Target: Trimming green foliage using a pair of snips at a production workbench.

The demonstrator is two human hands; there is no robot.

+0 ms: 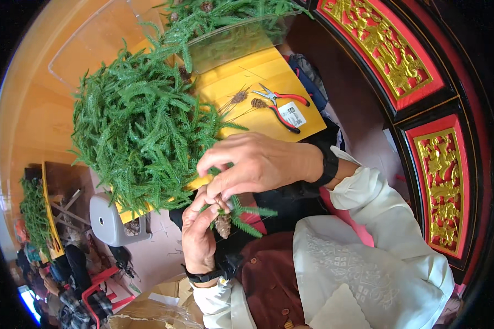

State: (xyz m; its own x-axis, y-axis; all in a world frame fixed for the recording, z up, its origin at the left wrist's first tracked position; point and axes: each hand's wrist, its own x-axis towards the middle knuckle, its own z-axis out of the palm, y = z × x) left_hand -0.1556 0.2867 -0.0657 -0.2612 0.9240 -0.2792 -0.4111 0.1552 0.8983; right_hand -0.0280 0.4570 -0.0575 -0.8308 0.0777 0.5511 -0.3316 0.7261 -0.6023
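Observation:
My left hand (198,229) is closed in a pinch on a green artificial pine sprig (248,218) and a small brown pine cone (223,225), which hangs below the fingertips. Over it, my right hand (250,164) comes in from the right with thumb and finger pressed together where the cone joins the sprig. Whatever lies between those right fingertips is hidden. Just beyond the hands, a large heap of green artificial pine sprigs (142,126) covers much of the yellow table (225,77).
Red-handled pliers (277,107) lie on the table by two wired pine cones (258,103) and a white label (292,116). A clear plastic bin (225,46) with more greenery stands beyond. A grey stool (115,222) is at left, a cardboard box (153,307) below, carved panels (440,186) at right.

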